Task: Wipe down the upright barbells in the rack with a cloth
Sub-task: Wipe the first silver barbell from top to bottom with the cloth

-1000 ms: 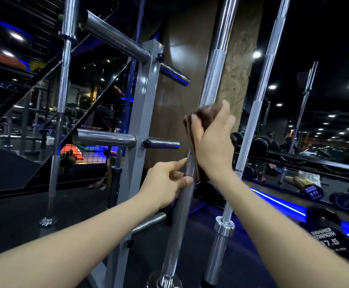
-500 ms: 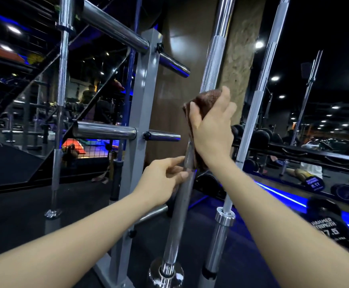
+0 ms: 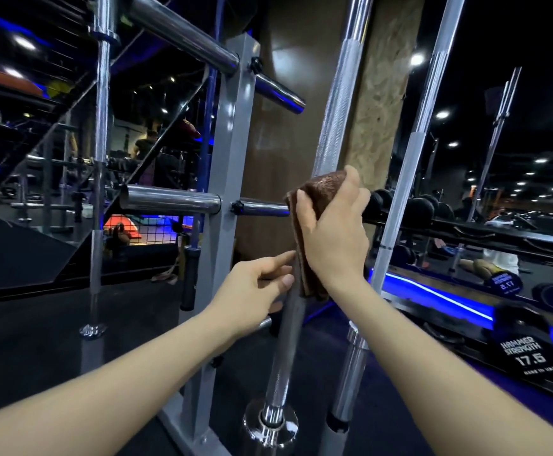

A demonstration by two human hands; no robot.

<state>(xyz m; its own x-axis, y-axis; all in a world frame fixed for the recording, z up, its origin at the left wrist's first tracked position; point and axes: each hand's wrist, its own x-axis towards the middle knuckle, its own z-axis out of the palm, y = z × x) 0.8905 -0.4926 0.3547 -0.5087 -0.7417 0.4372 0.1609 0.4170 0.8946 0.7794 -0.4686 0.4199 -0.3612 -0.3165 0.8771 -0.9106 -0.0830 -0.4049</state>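
Brown cloth was wrapped around the middle barbell, which stood upright and a little tilted, its lower end in a chrome base on the floor. The right hand pressed the cloth to the bar, with the thumb on the left side and the other fingers curled around the right side, so it was clamped on the cloth and the bar together. Part of the cloth hung down below this hand, along the bar. The left hand was just below and to the left; its fingers reached to the bar, the fingertips touching the shaft beside the hanging cloth, but I cannot tell if they really gripped it. A second barbell stood just to the right, also tilted, and a third stood well apart on the left. Between the left bar and the middle one rose the grey post of the rack, with chrome pegs pointing to the sides. On the right side a row of dark dumbbells lay near a blue light strip.
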